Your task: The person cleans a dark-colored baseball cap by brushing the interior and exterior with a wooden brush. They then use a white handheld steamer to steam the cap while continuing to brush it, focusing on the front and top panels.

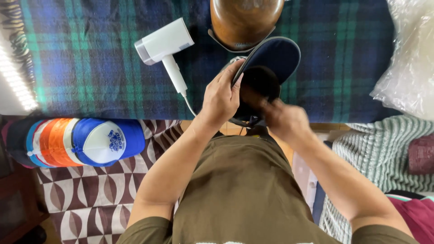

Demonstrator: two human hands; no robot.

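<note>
Up front: navy cap (271, 56) is held over the near edge of the worktop (90, 68), which has a blue-green plaid blanket spread over it. Cap is flipped so you look right into the dark inside, brim pointing away from the person.
Left hand: left hand (221, 97) grips the cap's left side, fingers curled over the rim where brim meets crown, thumb on the outside. So closed on the cap, not spread.
Right hand: right hand (285, 119) is blurry, sits at the cap's lower right edge, touching it. Looks wrapped on the back of the cap, but honestly can't tell the exact finger grip.
Behind the cap: rounded brown wooden form (244, 18), shiny, sitting on the blanket just past the brim.
Left of that: white handheld steamer (165, 45) lying on the blanket, handle toward the person, white cord trailing off the edge close to the left wrist.
Lower left: stack of nested caps (77, 140), blue-and-white one on the end, orange and white ones behind, resting on a brown patterned surface.
Right side: crinkly clear plastic bag (409, 58) on the blanket's corner, pale green ribbed cloth (379, 144) below it.
</note>
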